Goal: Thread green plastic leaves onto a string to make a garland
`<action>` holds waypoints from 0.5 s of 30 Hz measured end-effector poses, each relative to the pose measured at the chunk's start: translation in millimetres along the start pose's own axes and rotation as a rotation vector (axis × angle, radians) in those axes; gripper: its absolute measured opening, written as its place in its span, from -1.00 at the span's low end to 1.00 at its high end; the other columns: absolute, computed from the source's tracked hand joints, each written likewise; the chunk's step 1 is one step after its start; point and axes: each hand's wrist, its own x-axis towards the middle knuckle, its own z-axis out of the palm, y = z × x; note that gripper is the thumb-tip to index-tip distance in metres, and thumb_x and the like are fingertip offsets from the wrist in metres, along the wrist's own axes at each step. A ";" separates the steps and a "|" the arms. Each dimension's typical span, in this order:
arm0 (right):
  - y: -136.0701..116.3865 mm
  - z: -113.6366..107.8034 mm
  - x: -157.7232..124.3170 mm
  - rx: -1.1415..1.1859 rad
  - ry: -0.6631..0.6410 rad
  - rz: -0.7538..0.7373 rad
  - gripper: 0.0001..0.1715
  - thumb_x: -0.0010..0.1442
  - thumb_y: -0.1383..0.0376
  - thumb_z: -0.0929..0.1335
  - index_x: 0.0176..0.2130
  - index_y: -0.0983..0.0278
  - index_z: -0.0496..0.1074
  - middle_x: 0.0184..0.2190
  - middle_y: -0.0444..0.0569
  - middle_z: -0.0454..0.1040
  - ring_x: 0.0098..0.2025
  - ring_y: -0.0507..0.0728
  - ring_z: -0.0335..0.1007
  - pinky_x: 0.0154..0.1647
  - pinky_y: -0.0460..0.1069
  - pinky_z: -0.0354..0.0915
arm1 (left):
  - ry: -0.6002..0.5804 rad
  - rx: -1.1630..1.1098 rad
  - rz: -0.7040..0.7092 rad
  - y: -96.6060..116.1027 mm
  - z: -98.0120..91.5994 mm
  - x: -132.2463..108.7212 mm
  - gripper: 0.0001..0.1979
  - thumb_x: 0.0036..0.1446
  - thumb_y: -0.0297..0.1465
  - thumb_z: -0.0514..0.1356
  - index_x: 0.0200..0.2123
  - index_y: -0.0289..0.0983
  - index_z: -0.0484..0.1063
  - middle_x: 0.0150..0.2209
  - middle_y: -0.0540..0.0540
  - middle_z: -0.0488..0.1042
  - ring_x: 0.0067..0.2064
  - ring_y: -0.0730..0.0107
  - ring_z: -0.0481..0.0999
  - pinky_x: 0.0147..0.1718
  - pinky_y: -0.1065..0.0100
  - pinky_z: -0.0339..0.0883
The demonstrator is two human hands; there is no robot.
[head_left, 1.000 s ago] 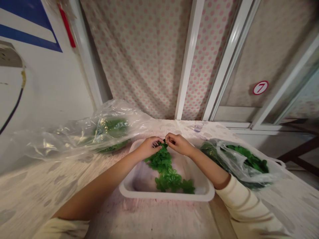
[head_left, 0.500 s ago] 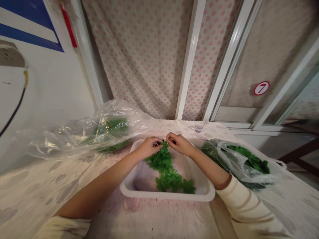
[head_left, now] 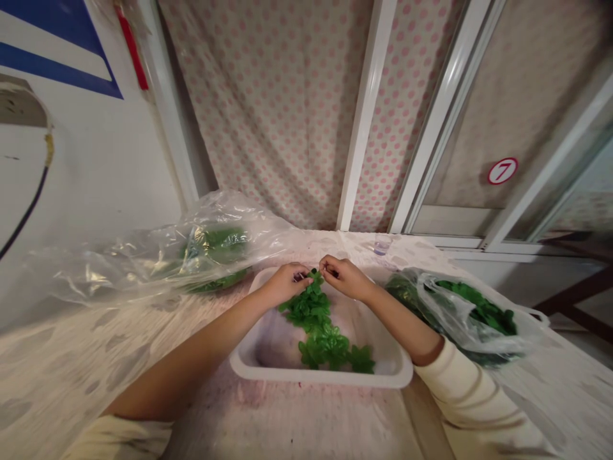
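Both of my hands meet over the far side of a white plastic tray (head_left: 320, 377). My left hand (head_left: 290, 282) pinches a green leaf piece at the far end of a string of green leaves (head_left: 309, 306), which look artificial; a small dark spot shows by the fingertips. Right beside it, my right hand (head_left: 342, 276) is closed in a pinch, its fingertips close to that same leaf end. Whatever is in the right fingers is too small to make out. The leaves trail across the tray toward its near right corner, ending in a broad leaf (head_left: 361, 359).
On the left lies a clear plastic bag (head_left: 158, 262) with green material inside. A second plastic bag (head_left: 431, 300) at right holds dark green leaves (head_left: 479, 306). A small clear cup-like object (head_left: 382, 245) stands at the back of the patterned tablecloth (head_left: 71, 370), before a dotted curtain (head_left: 278, 115).
Almost nothing differs. Both hands keep their pinch at the far leaf end, and the leaves in the tray lie as before; the view has shifted very slightly.
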 end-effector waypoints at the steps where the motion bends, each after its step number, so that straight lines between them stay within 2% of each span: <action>1: 0.1 0.1 0.1 0.001 -0.004 0.001 -0.93 0.14 0.34 0.22 -0.32 0.28 0.27 -0.65 -0.25 0.18 -0.61 -0.05 0.09 -0.54 -0.16 0.00 | 0.003 0.011 0.005 -0.4 -0.3 0.2 -0.85 0.01 -0.38 0.14 -0.45 -0.34 0.45 -0.47 -0.04 0.41 -0.45 0.47 0.37 -0.45 0.45 0.24; 9: 3.5 1.6 0.4 0.000 -0.018 -0.009 -0.90 0.16 0.30 0.22 -0.31 0.28 0.29 -0.68 -0.27 0.14 -0.62 -0.05 0.05 -0.55 -0.16 -0.01 | 0.015 0.037 0.025 -1.2 -1.5 2.4 -0.84 -0.06 -0.40 0.22 -0.61 -0.33 0.39 -0.55 0.02 0.30 -0.47 0.50 0.29 -0.46 0.46 0.19; 15: 2.8 1.9 0.0 -0.027 -0.023 -0.014 -0.93 0.17 0.35 0.21 -0.29 0.27 0.27 -0.62 -0.22 0.21 -0.59 -0.04 0.09 -0.52 -0.16 0.01 | 0.018 -0.001 0.014 -1.2 -1.2 2.9 -0.83 -0.08 -0.40 0.24 -0.63 -0.33 0.39 -0.54 0.00 0.32 -0.47 0.50 0.31 -0.47 0.46 0.19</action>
